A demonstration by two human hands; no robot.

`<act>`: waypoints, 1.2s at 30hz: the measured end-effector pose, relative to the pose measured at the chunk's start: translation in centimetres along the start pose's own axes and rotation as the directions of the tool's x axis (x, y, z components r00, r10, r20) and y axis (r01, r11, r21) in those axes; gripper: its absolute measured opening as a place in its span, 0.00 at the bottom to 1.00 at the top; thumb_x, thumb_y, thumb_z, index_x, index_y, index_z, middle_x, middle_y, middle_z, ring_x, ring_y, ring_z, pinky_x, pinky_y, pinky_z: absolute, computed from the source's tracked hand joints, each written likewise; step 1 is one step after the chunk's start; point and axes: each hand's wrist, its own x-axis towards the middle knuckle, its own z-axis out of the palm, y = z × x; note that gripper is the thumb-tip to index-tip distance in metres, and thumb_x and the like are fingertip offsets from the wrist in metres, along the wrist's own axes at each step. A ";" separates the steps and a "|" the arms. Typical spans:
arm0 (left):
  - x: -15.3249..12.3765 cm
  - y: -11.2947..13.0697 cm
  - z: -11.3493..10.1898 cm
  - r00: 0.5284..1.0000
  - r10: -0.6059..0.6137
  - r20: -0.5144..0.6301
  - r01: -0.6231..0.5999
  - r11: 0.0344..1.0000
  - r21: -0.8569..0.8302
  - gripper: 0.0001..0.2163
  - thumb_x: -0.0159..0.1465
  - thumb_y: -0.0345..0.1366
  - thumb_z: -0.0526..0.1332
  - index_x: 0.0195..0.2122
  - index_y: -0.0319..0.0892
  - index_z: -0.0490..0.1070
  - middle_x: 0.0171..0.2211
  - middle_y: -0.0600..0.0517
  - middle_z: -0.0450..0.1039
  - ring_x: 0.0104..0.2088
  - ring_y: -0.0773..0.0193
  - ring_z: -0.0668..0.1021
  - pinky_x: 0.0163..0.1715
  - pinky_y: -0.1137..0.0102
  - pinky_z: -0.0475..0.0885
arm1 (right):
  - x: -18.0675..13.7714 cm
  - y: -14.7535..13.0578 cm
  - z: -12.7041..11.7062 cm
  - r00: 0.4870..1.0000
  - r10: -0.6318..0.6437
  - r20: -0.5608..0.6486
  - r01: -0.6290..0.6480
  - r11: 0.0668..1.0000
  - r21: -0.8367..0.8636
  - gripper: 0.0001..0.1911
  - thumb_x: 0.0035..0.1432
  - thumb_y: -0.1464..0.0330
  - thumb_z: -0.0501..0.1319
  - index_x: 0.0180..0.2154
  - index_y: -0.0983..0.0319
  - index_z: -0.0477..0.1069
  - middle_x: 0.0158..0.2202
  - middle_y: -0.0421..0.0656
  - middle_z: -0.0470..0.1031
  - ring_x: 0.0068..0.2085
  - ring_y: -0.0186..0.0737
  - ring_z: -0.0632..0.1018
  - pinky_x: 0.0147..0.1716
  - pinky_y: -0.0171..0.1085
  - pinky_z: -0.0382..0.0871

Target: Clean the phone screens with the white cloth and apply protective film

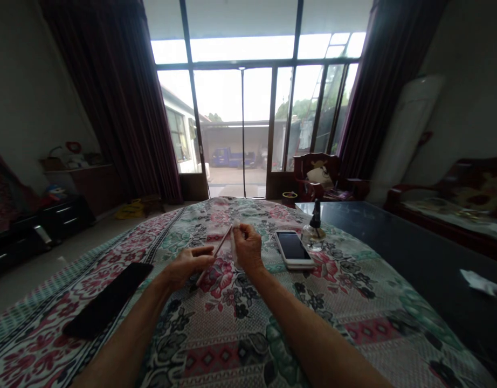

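A thin, pale stick (222,242) slants over the flowered cloth, with its upper end beside my right hand. My left hand (192,264) grips it between the thumb and fingers, and its lower end sticks out below them. Closed on a piece of white tissue (234,250), my right hand (248,247) is at the stick's upper end. Part of the tissue hangs down beside the palm. Whether the tissue wraps the stick's tip I cannot tell. To the right of my right hand lies a white smartphone (295,249) with a dark screen.
A clear spray bottle (314,231) with a black top stands behind the phone. At the left lies a long black object (109,300). The flowered tablecloth (216,355) covers the table; beside it, a dark glossy surface (414,258) bears a crumpled white paper (480,282).
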 end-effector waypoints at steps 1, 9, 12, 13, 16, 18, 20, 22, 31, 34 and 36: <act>0.0 0.0 -0.1 1.000 0.003 -0.004 -0.003 1.000 0.001 0.24 0.51 0.40 0.69 0.49 0.42 0.74 0.43 0.47 0.78 0.38 0.61 0.78 0.38 0.69 0.72 | -0.3 -0.1 0.1 1.000 -0.020 0.005 0.020 1.000 -0.007 0.12 0.57 0.61 0.58 0.33 0.63 0.73 0.32 0.44 0.75 0.34 0.38 0.73 0.37 0.35 0.67; -0.1 -0.2 -0.4 1.000 0.018 0.001 -0.018 0.997 -0.069 0.22 0.50 0.40 0.70 0.47 0.41 0.76 0.39 0.48 0.79 0.33 0.63 0.77 0.33 0.71 0.72 | -0.6 -0.5 0.6 0.999 0.005 0.035 -0.005 1.000 0.000 0.12 0.57 0.61 0.58 0.33 0.62 0.73 0.32 0.43 0.76 0.35 0.38 0.74 0.35 0.35 0.67; -0.1 -0.2 -0.2 1.000 0.016 0.020 -0.015 0.999 -0.050 0.21 0.51 0.39 0.70 0.47 0.41 0.76 0.38 0.49 0.79 0.32 0.64 0.77 0.32 0.72 0.71 | 0.0 -0.5 0.0 1.000 0.009 -0.008 -0.009 1.000 -0.016 0.13 0.57 0.59 0.58 0.34 0.63 0.73 0.32 0.44 0.75 0.35 0.39 0.74 0.35 0.34 0.67; 0.0 -0.2 -0.2 1.000 0.015 0.018 -0.014 0.999 -0.053 0.21 0.51 0.38 0.70 0.47 0.42 0.75 0.38 0.49 0.79 0.32 0.64 0.77 0.32 0.72 0.71 | -0.2 -0.6 0.0 1.000 -0.013 -0.007 0.012 1.000 -0.028 0.13 0.57 0.60 0.58 0.34 0.63 0.72 0.32 0.44 0.75 0.35 0.39 0.74 0.35 0.34 0.67; 0.1 -0.4 -0.6 1.000 0.015 -0.001 -0.015 0.998 -0.054 0.21 0.51 0.39 0.69 0.47 0.42 0.75 0.39 0.49 0.79 0.35 0.61 0.78 0.34 0.71 0.72 | -1.5 -0.8 0.8 0.994 -0.099 0.043 0.101 0.993 -0.054 0.11 0.58 0.61 0.58 0.31 0.62 0.72 0.32 0.43 0.74 0.35 0.38 0.74 0.38 0.35 0.67; 0.0 -0.5 -0.9 1.000 0.015 -0.012 -0.016 0.999 -0.041 0.21 0.51 0.41 0.69 0.47 0.42 0.75 0.40 0.49 0.78 0.37 0.60 0.78 0.35 0.70 0.72 | -2.1 -0.8 1.3 0.992 -0.100 0.080 0.103 0.994 -0.039 0.11 0.58 0.62 0.58 0.31 0.61 0.72 0.32 0.42 0.74 0.35 0.38 0.74 0.38 0.35 0.67; 0.0 -0.5 -0.9 1.000 0.019 -0.003 -0.019 0.999 -0.031 0.22 0.52 0.42 0.68 0.47 0.42 0.74 0.39 0.49 0.78 0.37 0.60 0.78 0.35 0.70 0.72 | -1.7 -0.7 1.3 0.996 -0.031 0.087 0.032 0.999 -0.004 0.11 0.58 0.61 0.58 0.32 0.61 0.73 0.31 0.42 0.75 0.34 0.37 0.74 0.37 0.35 0.67; -0.1 -0.4 -0.8 0.999 0.031 0.035 -0.030 0.999 -0.023 0.22 0.52 0.41 0.68 0.48 0.43 0.74 0.38 0.50 0.79 0.34 0.62 0.77 0.33 0.71 0.72 | -0.8 -0.5 0.8 0.997 0.047 0.066 -0.049 0.999 0.021 0.12 0.58 0.60 0.57 0.35 0.62 0.73 0.31 0.42 0.76 0.34 0.38 0.74 0.34 0.34 0.68; -0.2 -0.5 -1.0 0.999 0.044 0.022 -0.042 0.996 -0.084 0.20 0.52 0.39 0.68 0.46 0.42 0.75 0.38 0.50 0.79 0.35 0.62 0.77 0.35 0.71 0.71 | -2.2 -0.9 1.4 0.992 -0.082 0.092 0.086 0.995 -0.046 0.11 0.57 0.61 0.57 0.31 0.62 0.72 0.32 0.43 0.75 0.34 0.37 0.74 0.37 0.34 0.67; -0.3 -0.4 -1.0 0.999 0.038 0.039 -0.036 0.997 -0.070 0.21 0.51 0.40 0.68 0.47 0.42 0.75 0.38 0.49 0.79 0.35 0.62 0.77 0.35 0.71 0.71 | -1.5 -0.9 1.2 0.995 0.003 0.101 -0.005 1.000 0.021 0.12 0.57 0.60 0.57 0.34 0.62 0.73 0.31 0.42 0.75 0.33 0.37 0.74 0.35 0.34 0.67; -0.3 -0.3 -0.8 0.997 0.031 0.065 -0.029 0.999 -0.040 0.23 0.51 0.40 0.68 0.48 0.42 0.75 0.37 0.50 0.79 0.32 0.63 0.77 0.33 0.71 0.71 | -0.5 -0.7 0.7 0.996 0.060 0.070 -0.065 0.996 0.063 0.14 0.56 0.59 0.57 0.35 0.63 0.72 0.31 0.43 0.75 0.33 0.38 0.74 0.33 0.34 0.67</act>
